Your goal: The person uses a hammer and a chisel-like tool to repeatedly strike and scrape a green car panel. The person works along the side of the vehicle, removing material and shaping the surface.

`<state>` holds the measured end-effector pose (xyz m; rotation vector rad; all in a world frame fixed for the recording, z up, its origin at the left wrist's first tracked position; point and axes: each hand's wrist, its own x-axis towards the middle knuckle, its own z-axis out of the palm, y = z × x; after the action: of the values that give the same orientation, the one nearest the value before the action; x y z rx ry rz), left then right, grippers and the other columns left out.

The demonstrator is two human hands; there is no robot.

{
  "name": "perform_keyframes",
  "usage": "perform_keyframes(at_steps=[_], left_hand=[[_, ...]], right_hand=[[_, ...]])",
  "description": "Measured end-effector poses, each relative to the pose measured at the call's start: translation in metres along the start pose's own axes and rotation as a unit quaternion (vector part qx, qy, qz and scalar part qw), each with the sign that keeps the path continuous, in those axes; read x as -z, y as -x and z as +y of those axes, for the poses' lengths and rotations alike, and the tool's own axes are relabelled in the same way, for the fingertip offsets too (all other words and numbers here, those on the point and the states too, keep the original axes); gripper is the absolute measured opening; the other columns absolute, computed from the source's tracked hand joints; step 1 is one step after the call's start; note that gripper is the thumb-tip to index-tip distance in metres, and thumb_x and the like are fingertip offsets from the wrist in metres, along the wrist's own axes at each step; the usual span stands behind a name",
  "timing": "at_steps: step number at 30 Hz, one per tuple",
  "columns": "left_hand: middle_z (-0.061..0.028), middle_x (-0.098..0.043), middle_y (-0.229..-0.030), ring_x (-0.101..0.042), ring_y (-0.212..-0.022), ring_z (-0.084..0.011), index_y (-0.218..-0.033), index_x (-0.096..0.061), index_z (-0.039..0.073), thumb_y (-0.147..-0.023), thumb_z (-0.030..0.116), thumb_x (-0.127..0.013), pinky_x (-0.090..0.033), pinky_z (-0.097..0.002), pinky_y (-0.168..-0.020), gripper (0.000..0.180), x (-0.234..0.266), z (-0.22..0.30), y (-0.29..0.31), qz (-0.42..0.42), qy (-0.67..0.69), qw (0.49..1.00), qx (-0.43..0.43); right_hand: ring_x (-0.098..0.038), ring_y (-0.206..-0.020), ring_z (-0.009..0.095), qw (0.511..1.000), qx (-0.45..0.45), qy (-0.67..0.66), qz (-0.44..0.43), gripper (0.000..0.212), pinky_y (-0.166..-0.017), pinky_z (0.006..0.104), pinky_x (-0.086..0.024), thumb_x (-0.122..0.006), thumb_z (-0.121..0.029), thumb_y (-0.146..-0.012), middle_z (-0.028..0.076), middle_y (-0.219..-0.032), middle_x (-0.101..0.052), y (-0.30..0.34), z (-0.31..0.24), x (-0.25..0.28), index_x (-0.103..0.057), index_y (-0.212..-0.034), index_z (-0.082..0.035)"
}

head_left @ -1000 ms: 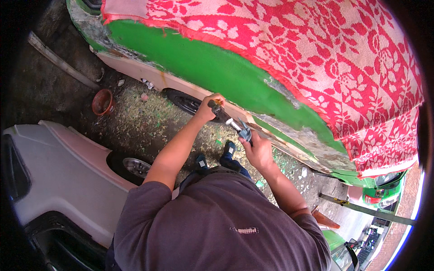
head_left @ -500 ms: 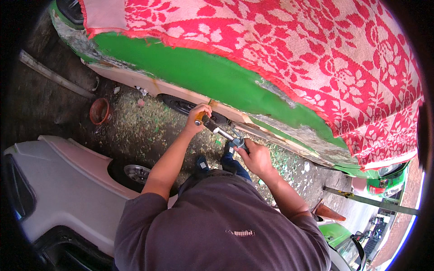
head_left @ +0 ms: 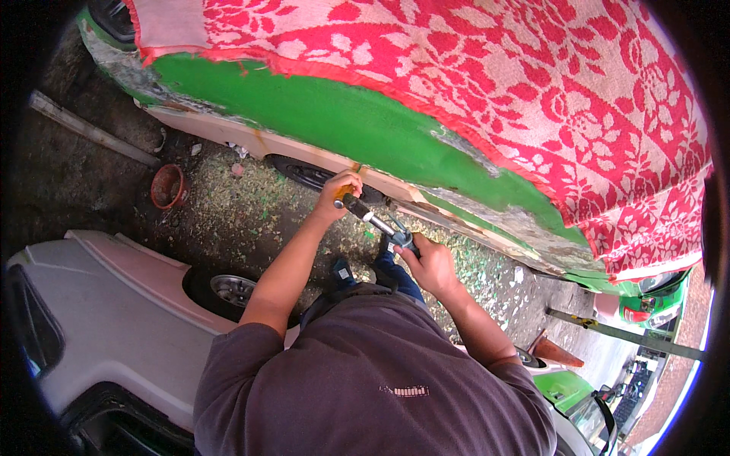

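Note:
Between my hands, in front of my body, is a hand tool (head_left: 382, 226) with an amber end, a black collar, a silver shaft and a blue-grey body; its exact kind I cannot make out. My left hand (head_left: 340, 190) is closed around the amber end. Around the blue-grey body my right hand (head_left: 431, 264) is closed, its thumb laid along the side. Just beyond the tool stands a vehicle with a patchy green side panel (head_left: 304, 106) and a pale lower strip. A red and pink floral cloth (head_left: 487, 91) drapes over its upper part.
A grey and pink car body (head_left: 122, 296) stands at left behind me. On the ground (head_left: 243, 194), strewn with paint chips, sits a reddish-brown pot (head_left: 168, 186). An orange cone (head_left: 557, 351) and a pole (head_left: 623, 334) are at right; another pole (head_left: 95, 131) lies far left.
My left hand has shifted slightly right, bringing the amber end with it. My right hand stays almost in place. Both keep their hold.

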<state>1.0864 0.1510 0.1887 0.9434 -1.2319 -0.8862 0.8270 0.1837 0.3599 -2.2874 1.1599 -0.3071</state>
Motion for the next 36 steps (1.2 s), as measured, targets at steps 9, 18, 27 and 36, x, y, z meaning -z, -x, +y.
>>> perform_keyframes(at_steps=[9,18,27,36], left_hand=[[-0.0071,-0.061,-0.084,-0.059,-0.079,-0.0151,-0.077,-0.057,0.001,-0.075,-0.013,-0.063,-0.047,-0.0271,-0.071,0.015,-0.003,-0.01,-0.011,0.018,-0.116,0.991,-0.061],[-0.0061,-0.062,-0.081,-0.061,-0.077,-0.019,-0.075,-0.058,0.001,-0.072,-0.009,-0.066,-0.048,-0.0299,-0.071,0.013,-0.007,-0.006,-0.013,0.031,-0.139,0.988,-0.054],[-0.0063,-0.062,-0.081,-0.062,-0.078,-0.0186,-0.076,-0.059,0.001,-0.074,-0.008,-0.065,-0.048,-0.0293,-0.071,0.012,-0.01,0.001,-0.022,0.022,-0.14,0.989,-0.046],[-0.0076,-0.06,-0.085,-0.057,-0.076,-0.014,-0.077,-0.058,-0.001,-0.074,-0.015,-0.059,-0.046,-0.0257,-0.068,0.015,-0.002,-0.024,-0.004,0.029,-0.053,0.997,-0.051]], right_hand=[[-0.063,-0.06,0.036,0.993,0.083,0.089,0.002,0.033,-0.053,0.0457,-0.049,-0.066,-0.035,-0.088,0.016,-0.066,-0.061,-0.007,0.01,-0.016,-0.055,-0.087,-0.004],[-0.062,-0.058,0.036,0.994,0.077,0.075,0.018,0.033,-0.051,0.0454,-0.05,-0.065,-0.036,-0.089,0.016,-0.068,-0.063,-0.002,0.005,-0.014,-0.054,-0.087,-0.005],[-0.061,-0.054,0.035,0.993,0.062,0.098,0.017,0.033,-0.048,0.045,-0.049,-0.062,-0.037,-0.092,0.013,-0.063,-0.06,-0.001,0.01,-0.018,-0.055,-0.085,-0.005],[-0.063,-0.062,0.037,0.998,0.032,0.054,-0.003,0.033,-0.053,0.046,-0.049,-0.066,-0.035,-0.089,0.016,-0.069,-0.061,0.001,0.012,-0.017,-0.055,-0.086,-0.004]])
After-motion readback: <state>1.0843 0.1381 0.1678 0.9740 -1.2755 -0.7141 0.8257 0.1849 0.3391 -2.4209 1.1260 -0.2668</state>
